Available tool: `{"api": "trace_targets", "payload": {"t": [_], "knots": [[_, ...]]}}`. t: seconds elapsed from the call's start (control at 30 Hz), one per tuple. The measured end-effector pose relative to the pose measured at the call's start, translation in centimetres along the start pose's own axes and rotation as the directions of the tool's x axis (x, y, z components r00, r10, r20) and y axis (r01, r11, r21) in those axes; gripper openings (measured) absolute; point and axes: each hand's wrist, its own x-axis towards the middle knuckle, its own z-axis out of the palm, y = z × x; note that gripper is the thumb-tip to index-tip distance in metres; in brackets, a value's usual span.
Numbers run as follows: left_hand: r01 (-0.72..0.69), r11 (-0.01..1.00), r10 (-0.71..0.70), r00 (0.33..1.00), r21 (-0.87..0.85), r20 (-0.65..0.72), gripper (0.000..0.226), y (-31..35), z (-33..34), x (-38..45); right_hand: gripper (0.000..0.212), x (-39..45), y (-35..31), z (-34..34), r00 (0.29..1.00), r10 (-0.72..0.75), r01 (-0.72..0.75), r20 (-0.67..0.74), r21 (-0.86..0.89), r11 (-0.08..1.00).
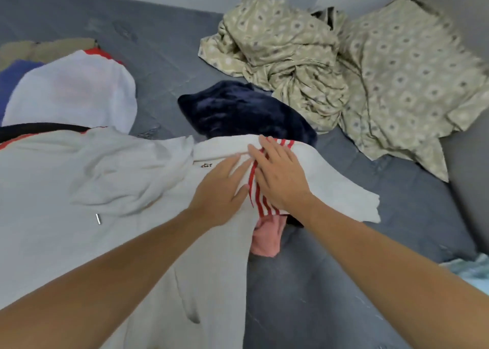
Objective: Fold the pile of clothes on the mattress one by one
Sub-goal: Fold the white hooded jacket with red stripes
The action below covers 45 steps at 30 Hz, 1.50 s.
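Both my hands flat on the white hoodie mid-mattress: left hand and right hand fingers straight, pressing its red-striped sleeve, gripping nothing. Navy garment just beyond hoodie.

Home bedroom: grey mattress, strewn clothes, patterned bedsheet.

Left hand, right hand flat on white striped garment; mattress beneath
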Motion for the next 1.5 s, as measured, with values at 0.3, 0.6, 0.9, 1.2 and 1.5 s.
{"api": "trace_targets", "payload": {"t": [0.3, 0.6, 0.9, 1.2, 1.5], "knots": [[-0.167, 0.929, 0.158, 0.986, 0.331, 0.053, 0.071, 14.2, 10.9, 6.4, 0.066, -10.5, 18.3, 6.2, 0.944, 0.324, -0.33, 0.066, 0.221, 0.918], [-0.344, 0.865, 0.209, 0.909, 0.365, 0.361, 0.082, 19.8, 23.7, 11.8, 0.071, -14.5, 29.7, 12.5, 0.855, 0.469, -0.509, 0.221, 0.184, 0.841], [-0.015, 0.97, 0.052, 0.987, -0.242, 0.15, 0.076, 25.3, 24.7, 13.8, 0.027, -13.1, 28.8, 8.4, 0.718, 0.545, -0.503, 0.432, 0.864, -0.022], [0.112, 0.709, -0.246, 0.964, -0.697, -0.096, 0.026, 22.1, 13.4, 12.3, 0.03, -8.4, 23.6, -0.3, 0.875, 0.296, -0.385, 0.382, 0.922, -0.051], [0.182, 0.557, -0.43, 0.898, -0.81, -0.094, 0.021, 12.0, 4.2, 7.6, 0.045, -2.0, 14.0, -2.1, 0.981, 0.177, -0.161, 0.084, 0.862, 0.481]]}}
